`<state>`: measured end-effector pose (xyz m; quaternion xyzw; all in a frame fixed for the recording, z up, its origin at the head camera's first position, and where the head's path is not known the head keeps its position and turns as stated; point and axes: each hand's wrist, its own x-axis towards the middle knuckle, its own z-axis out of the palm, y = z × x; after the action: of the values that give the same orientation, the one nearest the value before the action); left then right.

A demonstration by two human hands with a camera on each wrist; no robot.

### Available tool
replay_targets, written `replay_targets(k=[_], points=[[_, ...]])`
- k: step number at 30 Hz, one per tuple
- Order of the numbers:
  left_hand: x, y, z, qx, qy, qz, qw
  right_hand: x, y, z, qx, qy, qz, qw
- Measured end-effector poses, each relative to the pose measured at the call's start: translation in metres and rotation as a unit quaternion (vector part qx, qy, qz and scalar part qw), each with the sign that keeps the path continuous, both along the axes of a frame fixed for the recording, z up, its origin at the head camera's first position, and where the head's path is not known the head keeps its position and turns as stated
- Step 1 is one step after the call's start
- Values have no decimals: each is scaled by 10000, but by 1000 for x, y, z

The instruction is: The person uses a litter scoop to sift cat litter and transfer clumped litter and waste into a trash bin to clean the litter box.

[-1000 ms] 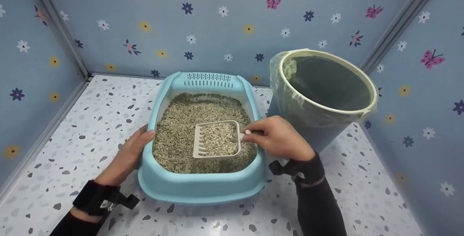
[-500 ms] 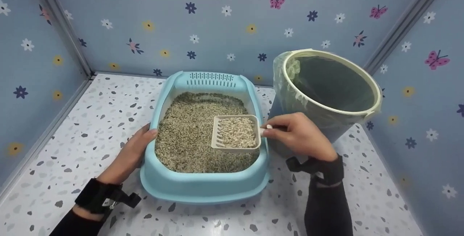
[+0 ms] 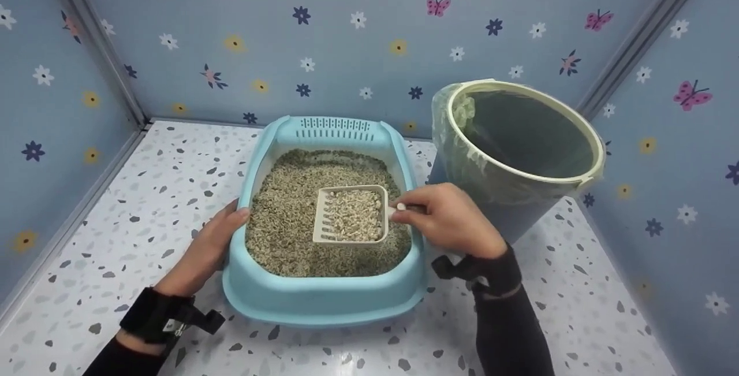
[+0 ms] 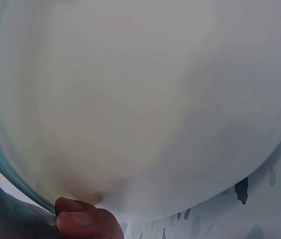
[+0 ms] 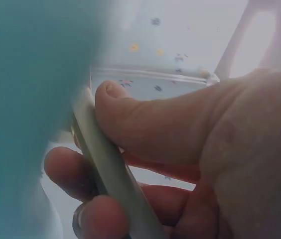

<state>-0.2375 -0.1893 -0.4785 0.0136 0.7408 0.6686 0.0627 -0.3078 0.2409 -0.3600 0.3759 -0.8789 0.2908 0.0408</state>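
A light-blue litter box (image 3: 323, 292) stands on the speckled surface, filled with tan-brown pellet litter (image 3: 288, 214). My left hand (image 3: 202, 246) grips its left rim, thumb on top. In the left wrist view, fingertips (image 4: 83, 221) touch the box's pale wall. Over the right part of the litter, a cream slotted litter scoop (image 3: 320, 226) hangs level, loaded with paler pellets (image 3: 355, 214). My right hand (image 3: 450, 220) pinches its handle; in the right wrist view, thumb and fingers wrap the handle (image 5: 113, 172), with the blurred blue box side at left.
A tall bin (image 3: 519, 171) with a cream rim and a greenish plastic liner (image 3: 445, 127) stands behind and right of my right hand. Blue flowered panels (image 3: 335, 35) enclose the back and both sides. Speckled surface (image 3: 127, 208) shows left of the box.
The loaded scoop moved right toward the box's right rim, then came back left over the litter. My left hand keeps its hold on the rim. The view shifts slightly.
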Motion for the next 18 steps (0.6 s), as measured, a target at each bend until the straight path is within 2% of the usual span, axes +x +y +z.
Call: replay_targets(k=[4,9,12,15,18], points=[[-1,0,-4,123,125,-20,9998,-3,6,-5,-114,238,-186,9995],[0,0,-5,43,91,29,9999,-11,3,-9,-108,-104,97,9998],[0,1,-5,16,93,-7,10000,-16,-1,-13,-732,-278,307,9965],[-1,1,-6,56,130,7,9999,-20,0,-18,-1460,-356,468,9875],[-1,2,-7,46,132,36,9999,-23,-1,-21,-1908,-414,647,9786]])
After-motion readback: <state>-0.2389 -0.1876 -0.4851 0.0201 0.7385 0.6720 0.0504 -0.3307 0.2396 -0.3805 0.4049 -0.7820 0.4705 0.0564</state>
